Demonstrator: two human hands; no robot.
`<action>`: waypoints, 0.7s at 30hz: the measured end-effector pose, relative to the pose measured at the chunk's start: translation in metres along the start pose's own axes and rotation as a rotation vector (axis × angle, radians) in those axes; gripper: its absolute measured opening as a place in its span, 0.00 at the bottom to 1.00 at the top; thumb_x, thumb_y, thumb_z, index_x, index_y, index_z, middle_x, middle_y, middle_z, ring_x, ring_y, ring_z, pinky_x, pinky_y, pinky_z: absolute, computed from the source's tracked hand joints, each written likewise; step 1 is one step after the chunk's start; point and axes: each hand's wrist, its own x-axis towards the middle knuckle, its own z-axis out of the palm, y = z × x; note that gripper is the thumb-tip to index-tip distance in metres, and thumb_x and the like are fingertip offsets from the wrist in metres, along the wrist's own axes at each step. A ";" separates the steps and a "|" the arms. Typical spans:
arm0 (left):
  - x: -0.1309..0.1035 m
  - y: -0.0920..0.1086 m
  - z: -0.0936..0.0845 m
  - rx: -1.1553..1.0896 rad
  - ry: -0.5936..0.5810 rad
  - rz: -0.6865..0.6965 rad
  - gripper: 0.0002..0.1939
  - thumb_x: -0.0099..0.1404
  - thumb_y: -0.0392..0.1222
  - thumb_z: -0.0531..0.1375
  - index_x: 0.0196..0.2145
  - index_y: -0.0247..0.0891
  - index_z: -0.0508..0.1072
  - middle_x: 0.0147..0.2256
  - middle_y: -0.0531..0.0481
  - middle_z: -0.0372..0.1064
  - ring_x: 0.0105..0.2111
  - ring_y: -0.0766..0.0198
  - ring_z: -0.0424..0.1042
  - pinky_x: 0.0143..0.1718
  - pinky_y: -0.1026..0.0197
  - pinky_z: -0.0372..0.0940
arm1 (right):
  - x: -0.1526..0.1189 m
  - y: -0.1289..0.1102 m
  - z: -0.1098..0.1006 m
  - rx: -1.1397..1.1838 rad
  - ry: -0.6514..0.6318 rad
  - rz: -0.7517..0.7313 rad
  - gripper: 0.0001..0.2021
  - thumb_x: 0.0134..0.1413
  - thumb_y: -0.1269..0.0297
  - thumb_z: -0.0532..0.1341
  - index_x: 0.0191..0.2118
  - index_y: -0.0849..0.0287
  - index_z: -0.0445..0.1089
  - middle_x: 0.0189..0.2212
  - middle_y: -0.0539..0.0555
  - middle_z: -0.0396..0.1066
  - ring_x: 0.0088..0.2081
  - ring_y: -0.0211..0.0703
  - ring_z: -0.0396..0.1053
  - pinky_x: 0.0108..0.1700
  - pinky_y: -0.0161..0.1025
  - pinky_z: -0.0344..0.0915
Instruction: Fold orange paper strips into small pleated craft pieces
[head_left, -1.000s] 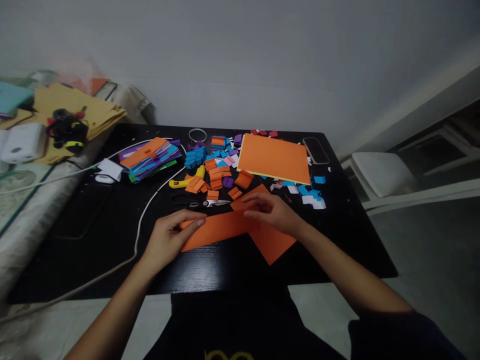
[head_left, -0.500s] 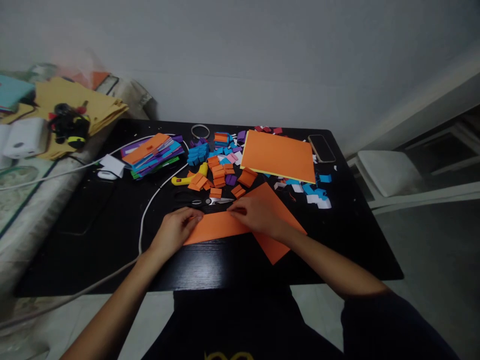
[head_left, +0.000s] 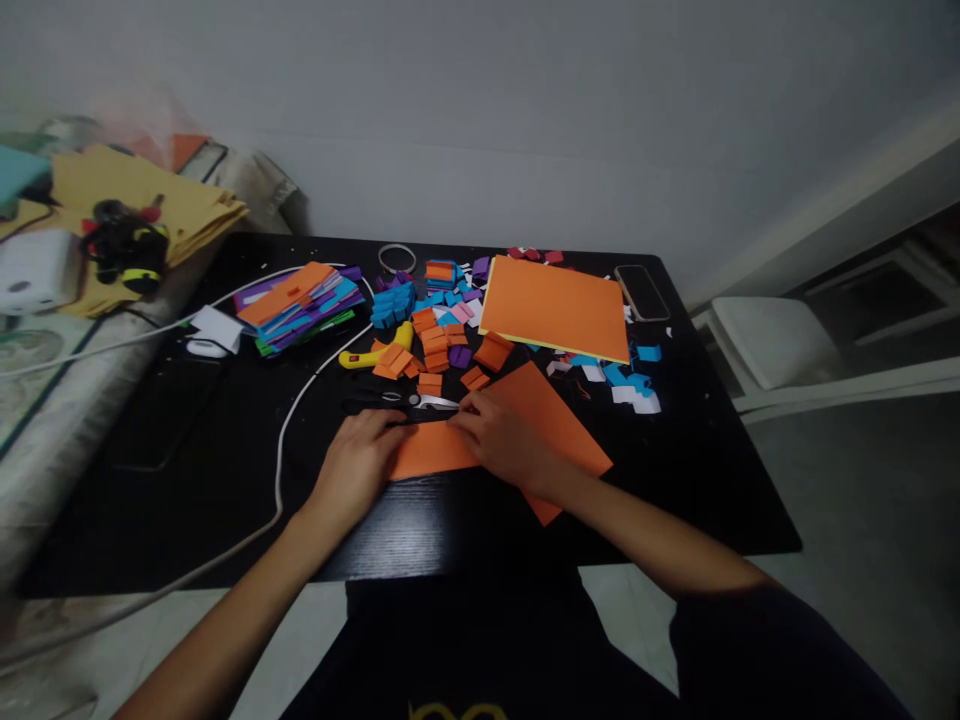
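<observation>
A folded strip of orange paper (head_left: 431, 450) lies near the front of the black table, between my two hands. My left hand (head_left: 360, 450) pinches its left end, thumb along the upper edge. With bent fingers, my right hand (head_left: 499, 435) grips the strip's upper edge further right and covers its right end. Under my right hand lies a larger orange sheet (head_left: 566, 430), set at an angle. Just beyond the strip are scissors (head_left: 424, 402) with black handles, their blades pointing right toward my right hand.
Behind the scissors sit a yellow glue gun (head_left: 375, 352) and several small folded orange pieces (head_left: 435, 345). A stack of coloured paper (head_left: 304, 305), an orange pad (head_left: 555, 308) and a phone (head_left: 642, 293) lie further back. A white cable (head_left: 283, 450) crosses the table's left side.
My left hand has slid right along the strip, closer to my right hand. My right hand has shifted slightly left, its fingers more bent. The view has moved a little.
</observation>
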 end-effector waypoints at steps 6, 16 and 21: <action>-0.012 0.021 0.011 0.064 -0.001 0.012 0.18 0.70 0.30 0.55 0.52 0.36 0.79 0.52 0.37 0.78 0.49 0.44 0.77 0.48 0.45 0.73 | -0.012 -0.024 0.012 -0.051 -0.047 -0.102 0.16 0.66 0.81 0.54 0.43 0.61 0.78 0.42 0.59 0.72 0.43 0.47 0.68 0.47 0.40 0.67; -0.029 0.032 0.030 0.201 0.079 -0.006 0.21 0.73 0.30 0.52 0.59 0.32 0.74 0.57 0.34 0.75 0.58 0.45 0.74 0.58 0.46 0.72 | -0.064 -0.030 0.021 -0.205 0.053 -0.125 0.14 0.66 0.78 0.56 0.49 0.65 0.77 0.39 0.60 0.73 0.40 0.49 0.66 0.43 0.44 0.65; -0.030 0.031 0.032 0.210 0.092 -0.010 0.20 0.73 0.30 0.53 0.59 0.30 0.74 0.58 0.34 0.75 0.58 0.45 0.74 0.59 0.46 0.72 | -0.091 -0.014 0.013 -0.246 0.188 -0.059 0.17 0.61 0.83 0.57 0.49 0.65 0.78 0.37 0.59 0.74 0.39 0.49 0.68 0.41 0.44 0.65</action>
